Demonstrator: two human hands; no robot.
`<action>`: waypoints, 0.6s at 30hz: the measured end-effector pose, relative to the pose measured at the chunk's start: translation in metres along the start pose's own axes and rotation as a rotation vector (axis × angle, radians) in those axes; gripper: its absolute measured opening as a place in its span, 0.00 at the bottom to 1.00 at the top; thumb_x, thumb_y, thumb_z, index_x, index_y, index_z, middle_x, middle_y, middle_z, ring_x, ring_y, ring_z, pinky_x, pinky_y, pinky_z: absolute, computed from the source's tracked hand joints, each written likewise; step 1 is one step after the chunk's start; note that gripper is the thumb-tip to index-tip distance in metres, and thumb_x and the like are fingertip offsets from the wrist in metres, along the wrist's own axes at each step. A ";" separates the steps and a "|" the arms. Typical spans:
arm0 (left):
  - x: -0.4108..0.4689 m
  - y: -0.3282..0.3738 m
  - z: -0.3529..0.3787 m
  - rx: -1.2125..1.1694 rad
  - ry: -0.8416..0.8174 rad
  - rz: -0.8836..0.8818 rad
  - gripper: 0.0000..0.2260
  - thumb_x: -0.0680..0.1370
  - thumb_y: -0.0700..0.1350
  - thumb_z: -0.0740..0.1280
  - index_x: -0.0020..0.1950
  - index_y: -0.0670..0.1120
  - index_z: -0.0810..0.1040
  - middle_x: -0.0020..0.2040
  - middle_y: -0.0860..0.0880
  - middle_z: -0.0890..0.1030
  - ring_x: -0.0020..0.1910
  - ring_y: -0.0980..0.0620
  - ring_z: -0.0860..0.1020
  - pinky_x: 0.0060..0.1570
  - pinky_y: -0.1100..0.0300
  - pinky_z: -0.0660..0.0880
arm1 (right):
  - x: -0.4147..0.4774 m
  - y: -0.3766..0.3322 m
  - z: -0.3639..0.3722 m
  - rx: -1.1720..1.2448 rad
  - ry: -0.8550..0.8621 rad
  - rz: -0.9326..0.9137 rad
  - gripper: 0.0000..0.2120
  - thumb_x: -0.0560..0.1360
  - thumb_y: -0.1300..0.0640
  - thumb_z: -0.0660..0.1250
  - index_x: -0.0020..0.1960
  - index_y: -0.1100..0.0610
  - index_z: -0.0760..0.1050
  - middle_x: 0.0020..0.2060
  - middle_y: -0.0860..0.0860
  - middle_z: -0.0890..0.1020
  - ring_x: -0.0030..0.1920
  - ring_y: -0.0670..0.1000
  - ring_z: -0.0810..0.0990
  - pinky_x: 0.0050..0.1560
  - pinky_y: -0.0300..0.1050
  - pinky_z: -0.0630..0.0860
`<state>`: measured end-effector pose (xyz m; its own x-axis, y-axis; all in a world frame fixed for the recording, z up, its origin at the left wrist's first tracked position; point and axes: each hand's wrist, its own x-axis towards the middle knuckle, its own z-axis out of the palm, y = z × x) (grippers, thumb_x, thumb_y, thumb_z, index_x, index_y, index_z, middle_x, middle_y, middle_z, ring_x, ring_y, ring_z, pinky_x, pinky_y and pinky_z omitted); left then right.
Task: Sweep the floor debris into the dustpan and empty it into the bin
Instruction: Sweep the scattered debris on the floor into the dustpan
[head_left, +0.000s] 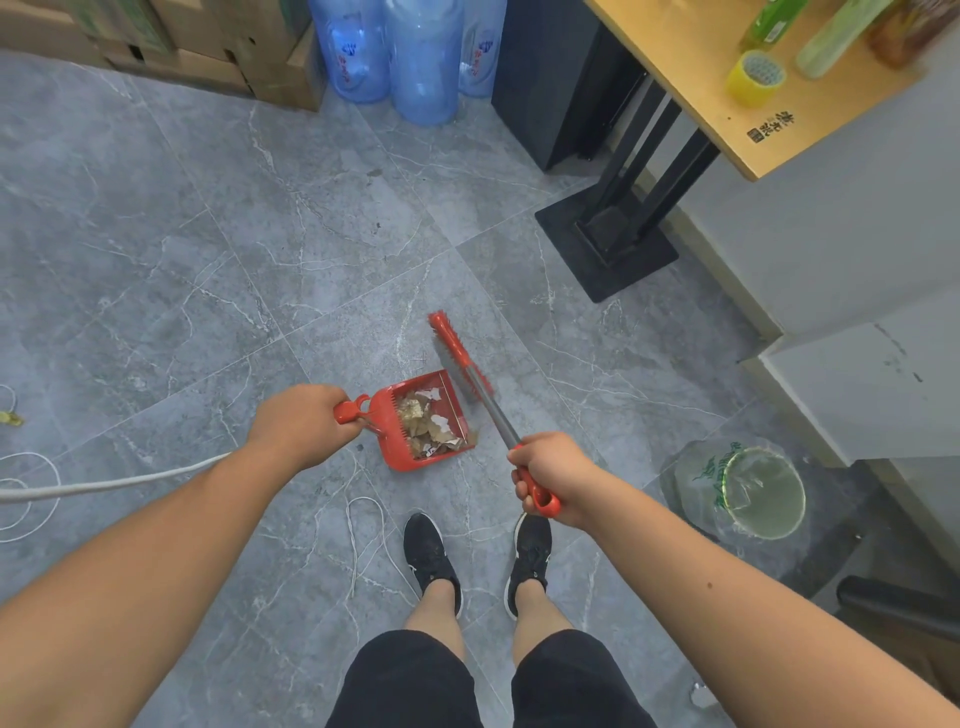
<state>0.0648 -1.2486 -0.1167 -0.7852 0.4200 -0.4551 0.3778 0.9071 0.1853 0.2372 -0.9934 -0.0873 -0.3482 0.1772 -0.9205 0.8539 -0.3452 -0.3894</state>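
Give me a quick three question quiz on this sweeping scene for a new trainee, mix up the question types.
1. True or false: the red dustpan already holds leaves and paper scraps.
2. Which hand grips the broom handle? A) left hand B) right hand
3. Fill in: the bin lined with a clear bag stands on the person's ____ side.

Key: 1 true; 2 B; 3 right.

Dustpan (423, 418) handle end hidden within the left hand (298, 423), broom (470, 369) grip partly covered by the right hand (553, 478), bottles (831, 31) at the table's (691, 78) far edge blurred and cropped, water jugs (415, 57) cut off above.
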 end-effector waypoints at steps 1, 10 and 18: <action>-0.003 -0.004 0.000 -0.016 0.003 -0.002 0.15 0.77 0.61 0.68 0.41 0.50 0.80 0.36 0.53 0.76 0.40 0.47 0.76 0.35 0.57 0.69 | 0.003 -0.003 -0.002 -0.030 0.005 -0.006 0.02 0.79 0.67 0.58 0.48 0.63 0.69 0.28 0.56 0.71 0.25 0.50 0.66 0.24 0.38 0.61; -0.037 -0.030 0.010 -0.123 0.080 -0.069 0.17 0.75 0.62 0.71 0.37 0.50 0.79 0.32 0.52 0.76 0.35 0.46 0.77 0.33 0.55 0.71 | 0.028 -0.029 -0.007 -0.304 0.010 -0.041 0.05 0.78 0.70 0.58 0.51 0.63 0.69 0.32 0.56 0.69 0.26 0.51 0.66 0.22 0.38 0.60; -0.069 -0.032 0.021 -0.194 0.082 -0.201 0.17 0.75 0.62 0.71 0.35 0.51 0.77 0.30 0.53 0.77 0.34 0.48 0.76 0.32 0.56 0.68 | 0.071 -0.043 0.003 -0.694 0.028 -0.104 0.07 0.77 0.71 0.58 0.54 0.66 0.71 0.35 0.60 0.73 0.25 0.52 0.69 0.22 0.39 0.64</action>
<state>0.1169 -1.3070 -0.1093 -0.8750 0.2248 -0.4287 0.1161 0.9572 0.2649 0.1746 -0.9692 -0.1358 -0.4395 0.2046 -0.8746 0.8696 0.3409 -0.3572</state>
